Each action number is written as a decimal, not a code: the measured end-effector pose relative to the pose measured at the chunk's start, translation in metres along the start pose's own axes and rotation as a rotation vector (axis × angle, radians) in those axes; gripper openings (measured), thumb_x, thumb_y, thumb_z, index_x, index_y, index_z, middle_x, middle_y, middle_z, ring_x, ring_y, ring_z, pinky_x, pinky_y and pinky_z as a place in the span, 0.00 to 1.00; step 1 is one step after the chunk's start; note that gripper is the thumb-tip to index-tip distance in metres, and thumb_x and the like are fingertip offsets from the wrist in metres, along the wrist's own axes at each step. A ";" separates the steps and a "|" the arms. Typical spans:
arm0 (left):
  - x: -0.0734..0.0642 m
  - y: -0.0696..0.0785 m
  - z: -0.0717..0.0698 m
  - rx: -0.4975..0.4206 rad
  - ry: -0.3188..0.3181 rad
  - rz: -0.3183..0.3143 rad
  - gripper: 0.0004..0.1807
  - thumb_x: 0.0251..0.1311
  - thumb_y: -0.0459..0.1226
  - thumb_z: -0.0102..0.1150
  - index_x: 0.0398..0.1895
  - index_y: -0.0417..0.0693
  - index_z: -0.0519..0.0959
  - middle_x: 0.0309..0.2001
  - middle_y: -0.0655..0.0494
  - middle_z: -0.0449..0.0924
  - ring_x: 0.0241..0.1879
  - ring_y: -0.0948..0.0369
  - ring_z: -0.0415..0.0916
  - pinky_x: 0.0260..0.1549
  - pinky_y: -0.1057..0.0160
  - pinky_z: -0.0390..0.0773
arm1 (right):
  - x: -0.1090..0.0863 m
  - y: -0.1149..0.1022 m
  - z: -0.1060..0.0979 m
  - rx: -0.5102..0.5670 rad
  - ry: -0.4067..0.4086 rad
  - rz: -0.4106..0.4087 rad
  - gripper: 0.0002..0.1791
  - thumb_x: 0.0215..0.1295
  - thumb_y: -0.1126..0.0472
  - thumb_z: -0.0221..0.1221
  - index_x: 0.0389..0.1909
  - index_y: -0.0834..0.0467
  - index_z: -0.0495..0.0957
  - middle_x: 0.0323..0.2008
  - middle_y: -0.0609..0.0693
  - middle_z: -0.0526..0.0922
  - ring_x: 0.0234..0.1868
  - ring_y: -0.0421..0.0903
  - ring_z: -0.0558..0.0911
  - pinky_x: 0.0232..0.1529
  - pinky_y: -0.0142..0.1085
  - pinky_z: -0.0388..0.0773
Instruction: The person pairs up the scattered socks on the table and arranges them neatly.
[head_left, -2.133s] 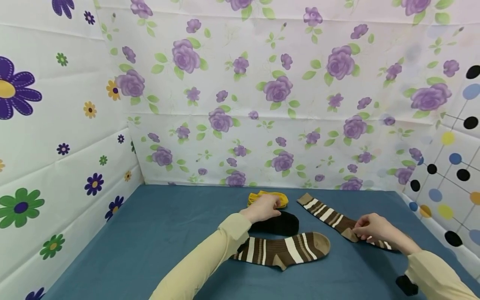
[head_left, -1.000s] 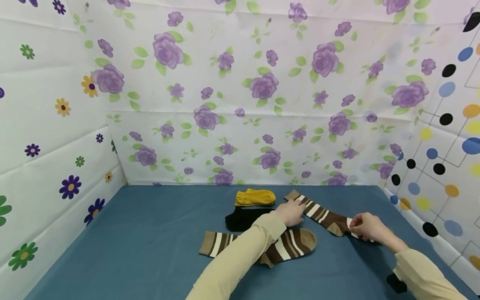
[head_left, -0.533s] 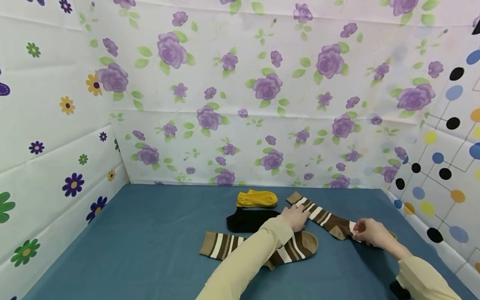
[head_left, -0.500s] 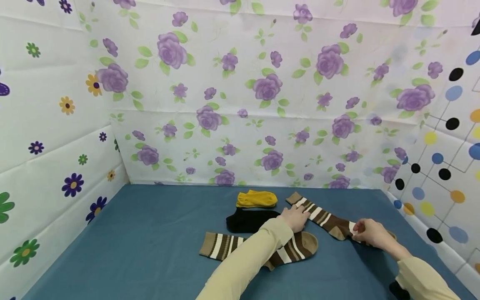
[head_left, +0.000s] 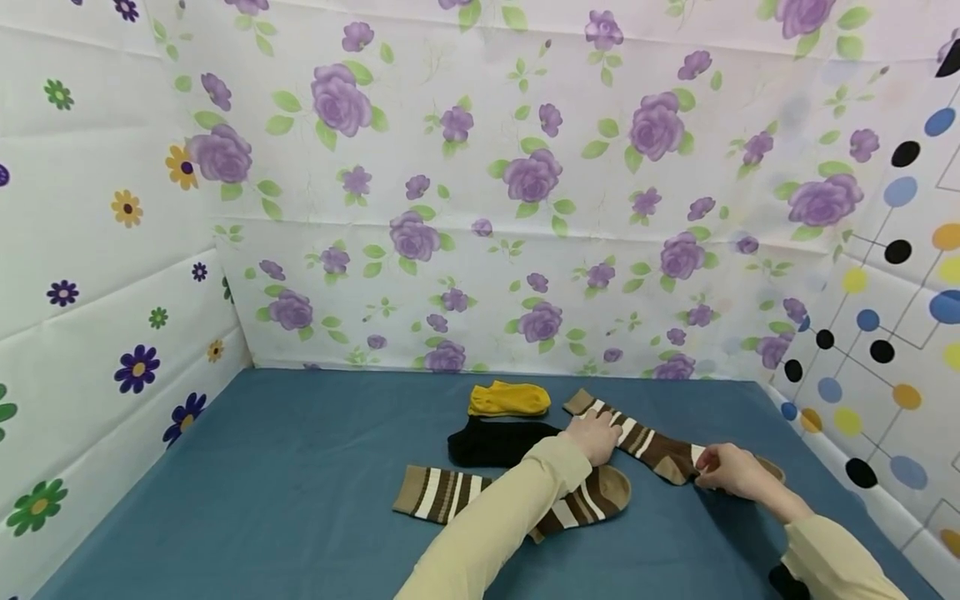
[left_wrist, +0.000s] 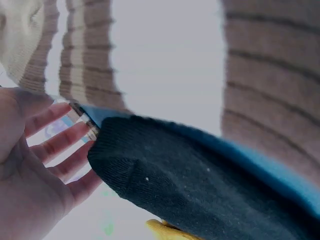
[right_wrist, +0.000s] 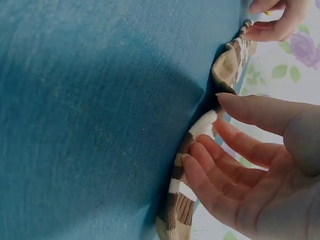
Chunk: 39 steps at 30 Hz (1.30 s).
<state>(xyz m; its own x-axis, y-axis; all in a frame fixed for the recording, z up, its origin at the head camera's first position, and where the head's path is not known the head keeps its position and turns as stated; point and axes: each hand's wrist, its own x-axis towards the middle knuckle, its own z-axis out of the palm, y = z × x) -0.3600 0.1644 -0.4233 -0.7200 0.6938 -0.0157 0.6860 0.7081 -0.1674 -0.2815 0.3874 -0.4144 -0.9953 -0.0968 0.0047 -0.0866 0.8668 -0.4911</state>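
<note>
A brown, white and tan striped sock point(head_left: 648, 437) lies slanting at the right of the cloth. My left hand point(head_left: 592, 437) rests its fingertips on this sock's leg, near the cuff. Lower down, the fingertips of my right hand point(head_left: 731, 471) touch the foot part just past the tan heel. In the right wrist view, a gap shows between my right thumb and bent fingers point(right_wrist: 205, 165). A second striped sock point(head_left: 427, 492) lies flat in front, partly hidden by my left sleeve. The left wrist view shows my left fingers spread beside a black sock point(left_wrist: 190, 170).
Folded yellow socks point(head_left: 510, 398) lie at the back, behind the black sock. A blue cloth point(head_left: 300, 483) covers the table. Patterned sheets stand at the back point(head_left: 480, 275) and both sides. A dark object point(head_left: 787, 582) shows by the right sleeve cuff.
My left hand has moved right, from over the black and yellow socks to the slanted striped sock's leg. My right hand has stayed at that sock's foot. The head view has shifted slightly.
</note>
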 end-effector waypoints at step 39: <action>0.000 -0.029 0.001 -0.372 0.120 -0.466 0.16 0.63 0.43 0.51 0.46 0.41 0.73 0.41 0.46 0.69 0.43 0.54 0.70 0.36 0.57 0.73 | -0.009 0.033 -0.031 -0.060 0.175 0.043 0.12 0.57 0.66 0.59 0.36 0.72 0.74 0.31 0.62 0.76 0.30 0.57 0.75 0.27 0.46 0.72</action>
<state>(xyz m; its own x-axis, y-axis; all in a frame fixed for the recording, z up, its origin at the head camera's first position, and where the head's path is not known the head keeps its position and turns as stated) -0.3799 0.1442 -0.4194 -0.9513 0.2943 0.0912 0.3076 0.9242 0.2264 -0.2763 0.4320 -0.4038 -0.9900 0.0231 0.1393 -0.0411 0.8964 -0.4412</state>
